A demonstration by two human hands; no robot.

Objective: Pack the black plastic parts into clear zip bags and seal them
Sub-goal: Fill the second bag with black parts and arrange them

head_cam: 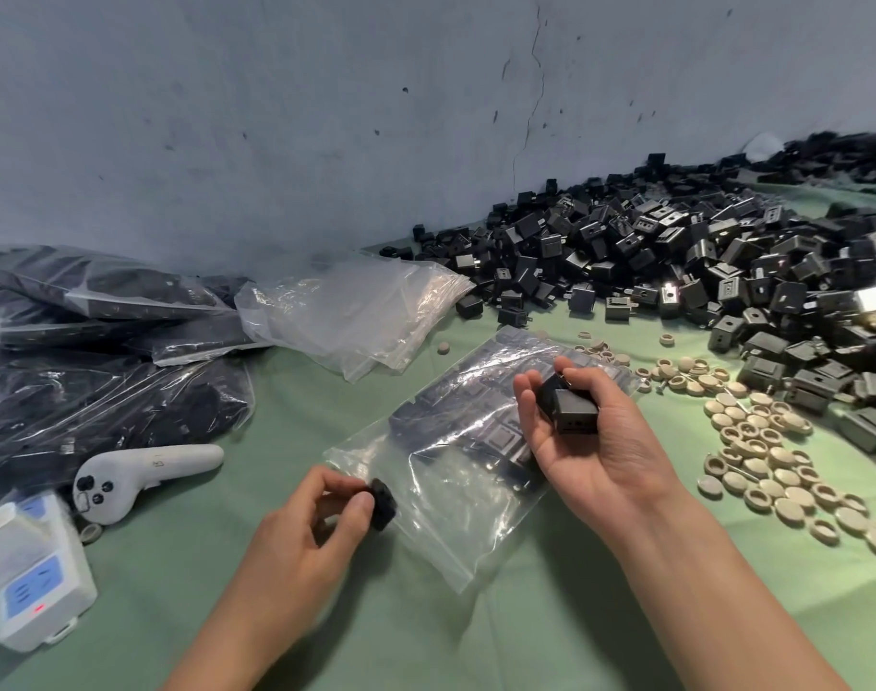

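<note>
A clear zip bag (455,471) lies on the green cloth in front of me, with several black plastic parts showing through its far half. My left hand (301,531) pinches one small black part (382,503) at the bag's near left edge. My right hand (595,441) is raised over the bag's right side, palm up, fingers curled round two black box-shaped parts (570,408). A big heap of loose black parts (675,261) fills the far right of the table.
Filled sealed bags (91,371) are stacked at the left. A bundle of empty clear bags (356,311) lies behind the open one. Several beige round caps (765,451) are spread at the right. A white controller (141,473) and a white-blue device (32,576) sit at the near left.
</note>
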